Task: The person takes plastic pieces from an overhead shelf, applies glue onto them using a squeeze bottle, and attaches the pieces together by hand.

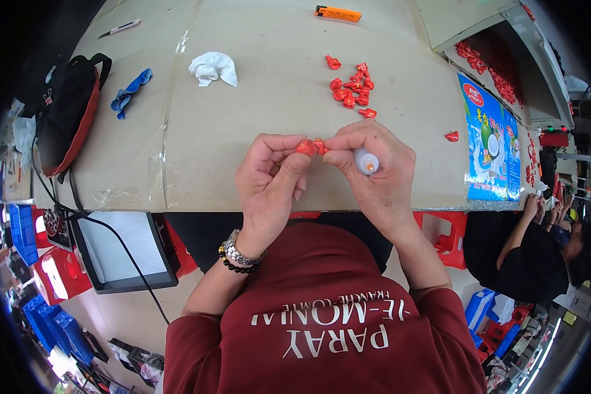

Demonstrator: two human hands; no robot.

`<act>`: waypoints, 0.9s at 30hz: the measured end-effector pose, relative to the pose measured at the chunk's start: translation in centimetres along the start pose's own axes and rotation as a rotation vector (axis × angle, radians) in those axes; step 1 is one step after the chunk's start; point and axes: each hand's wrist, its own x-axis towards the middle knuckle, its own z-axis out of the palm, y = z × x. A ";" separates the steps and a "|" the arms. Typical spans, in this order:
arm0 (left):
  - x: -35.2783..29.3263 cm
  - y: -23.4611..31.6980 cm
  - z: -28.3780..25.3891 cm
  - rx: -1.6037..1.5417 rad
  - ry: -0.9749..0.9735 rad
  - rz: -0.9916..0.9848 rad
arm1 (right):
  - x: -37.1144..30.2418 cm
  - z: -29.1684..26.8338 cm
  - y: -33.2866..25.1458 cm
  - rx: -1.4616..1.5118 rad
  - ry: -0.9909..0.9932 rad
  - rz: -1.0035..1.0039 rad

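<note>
Left hand (pixel 269 176) pinched a red piece (pixel 305 148) between thumb and fingertips, above the near part of the table (pixel 256 98). Right hand (pixel 381 167) pinched a smaller red piece (pixel 320 146) just to its right and kept a small white bottle (pixel 366 161) against the palm. Could not tell whether both pieces were joined. Loose red parts (pixel 356 87) lay clustered farther away, right of centre.
</note>
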 end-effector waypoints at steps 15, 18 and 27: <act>-0.1 -0.2 -0.3 0.225 -0.022 0.196 | 0.0 -0.2 -0.6 -0.058 -0.067 -0.019; 0.0 -0.2 -0.4 0.297 -0.022 0.237 | -0.1 -0.2 -0.4 -0.005 -0.081 0.055; 0.2 -0.7 -0.5 0.426 -0.054 0.350 | -0.4 -0.2 0.1 0.085 -0.115 0.170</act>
